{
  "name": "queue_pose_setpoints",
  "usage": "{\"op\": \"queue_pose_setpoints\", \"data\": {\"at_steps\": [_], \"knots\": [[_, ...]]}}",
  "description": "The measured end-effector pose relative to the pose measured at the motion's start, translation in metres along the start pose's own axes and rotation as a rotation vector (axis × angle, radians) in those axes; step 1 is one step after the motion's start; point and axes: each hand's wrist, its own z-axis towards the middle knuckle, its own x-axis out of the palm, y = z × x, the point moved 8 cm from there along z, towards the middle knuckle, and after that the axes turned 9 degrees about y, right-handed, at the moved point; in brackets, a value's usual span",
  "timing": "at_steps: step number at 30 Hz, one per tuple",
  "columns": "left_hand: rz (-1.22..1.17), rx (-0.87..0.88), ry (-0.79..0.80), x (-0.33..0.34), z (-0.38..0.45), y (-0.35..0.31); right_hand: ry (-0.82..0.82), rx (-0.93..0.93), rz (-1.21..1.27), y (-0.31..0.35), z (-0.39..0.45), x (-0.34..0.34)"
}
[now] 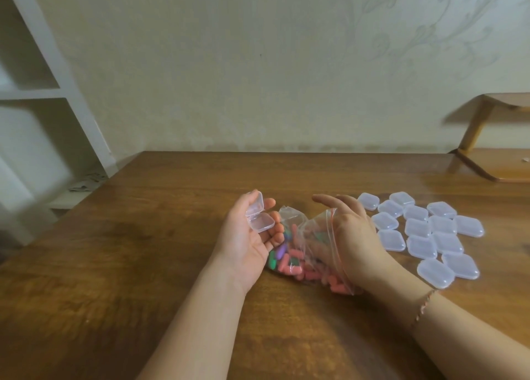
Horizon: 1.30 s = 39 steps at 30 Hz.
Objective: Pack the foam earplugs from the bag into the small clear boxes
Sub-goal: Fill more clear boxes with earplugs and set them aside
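A clear zip bag point(301, 236) lies on the wooden table point(143, 250) between my hands, holding several pink, purple and green foam earplugs point(289, 262). My left hand point(246, 242) is palm up and cradles a small clear box point(258, 214) with its hinged lid standing open; the fingers curl around it. My right hand point(352, 236) reaches into the bag's mouth, its lower fingers seen through the plastic among the earplugs. Whether those fingers pinch an earplug is hidden. Several shut clear boxes point(424, 230) lie to the right of it.
A white shelving unit point(37, 93) stands at the left past the table's edge. A wooden rack point(493, 161) sits at the table's far right corner. The wall runs along the table's back edge.
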Motion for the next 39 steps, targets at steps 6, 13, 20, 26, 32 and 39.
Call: {"op": "queue_pose_setpoints", "data": {"at_steps": [6, 13, 20, 26, 32, 39], "knots": [[-0.002, -0.001, 0.006, 0.000, -0.001, -0.001, -0.020, -0.010, -0.003, -0.015, 0.003, -0.003], [0.033, 0.017, -0.018, 0.000, -0.002, -0.004, -0.070, -0.147, -0.119, 0.002, -0.025, -0.048], [0.165, 0.095, 0.269, 0.045, -0.031, -0.005, -0.299, -0.191, -0.096, 0.028, -0.081, -0.098], [0.213, -0.001, 0.534, 0.074, -0.045, 0.030, -0.389, -0.367, -0.148, 0.078, -0.081, -0.071], [0.186, -0.015, 0.552, 0.077, -0.044, 0.031, -0.361, -0.326, -0.160, 0.070, -0.076, -0.054], [0.174, -0.040, 0.528, 0.073, -0.040, 0.034, -0.314, -0.328, -0.136, 0.066, -0.072, -0.050]]}}
